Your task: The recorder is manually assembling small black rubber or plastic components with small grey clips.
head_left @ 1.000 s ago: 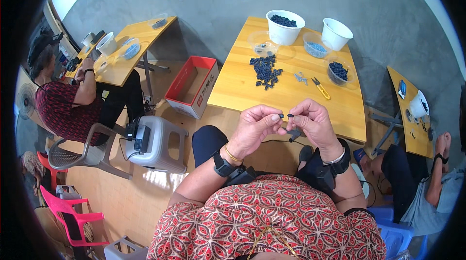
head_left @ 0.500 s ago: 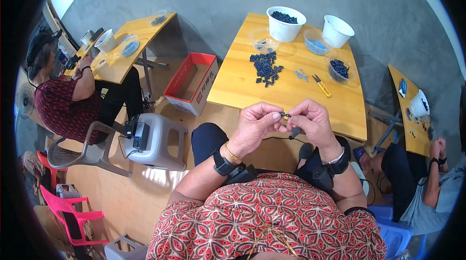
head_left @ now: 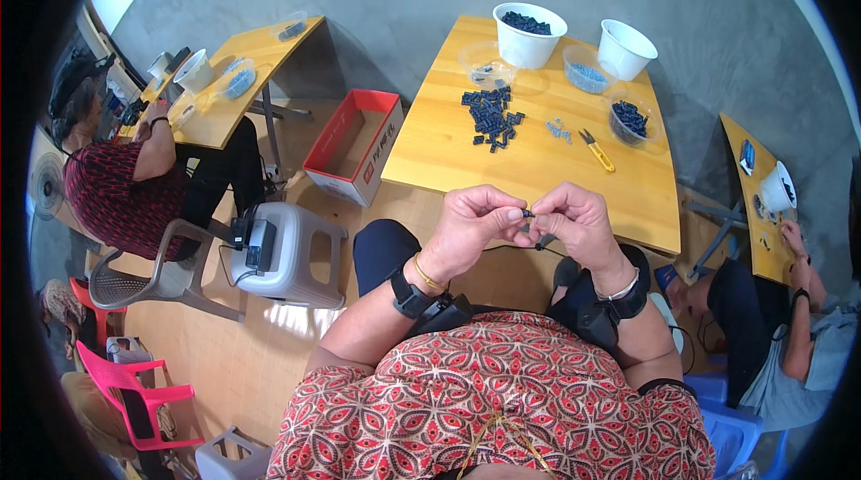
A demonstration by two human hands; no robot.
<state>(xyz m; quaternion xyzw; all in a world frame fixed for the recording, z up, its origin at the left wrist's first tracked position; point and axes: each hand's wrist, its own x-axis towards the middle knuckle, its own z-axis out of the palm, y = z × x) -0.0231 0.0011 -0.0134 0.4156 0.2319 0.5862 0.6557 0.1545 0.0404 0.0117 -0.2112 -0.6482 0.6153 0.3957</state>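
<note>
Item in hand: one small dark part (head_left: 527, 214), pinched between the fingertips of the left hand (head_left: 471, 227) and the right hand (head_left: 578, 224). It is held above the lap, at 6 o'clock of the wooden table (head_left: 448, 153). Both grips are narrow and closed on the part; its exact shape is too small to be told.

Handling note: the step is judged best done with the part kept close to the fingertips and steadied by both thumbs, so that it is not dropped to the floor.

Count, on the table:
- Pile of dark parts (head_left: 491, 117), one, near the centre; pieces too many to be counted.
- White tubs, two: one (head_left: 529, 34) filled with dark parts at 12 o'clock, one (head_left: 625, 49) at 1 o'clock.
- Clear bowls, three: one (head_left: 486, 64) at 11 o'clock, one (head_left: 585, 69) between the tubs, one (head_left: 630, 121) holding dark parts at 2 o'clock.
- Yellow-handled snips (head_left: 595, 149), one, right of the pile.

Count, off the table:
- Red box (head_left: 352, 147), one, at 9 o'clock of the table.
- Grey stool (head_left: 289, 254), one, at 8 o'clock.
</note>
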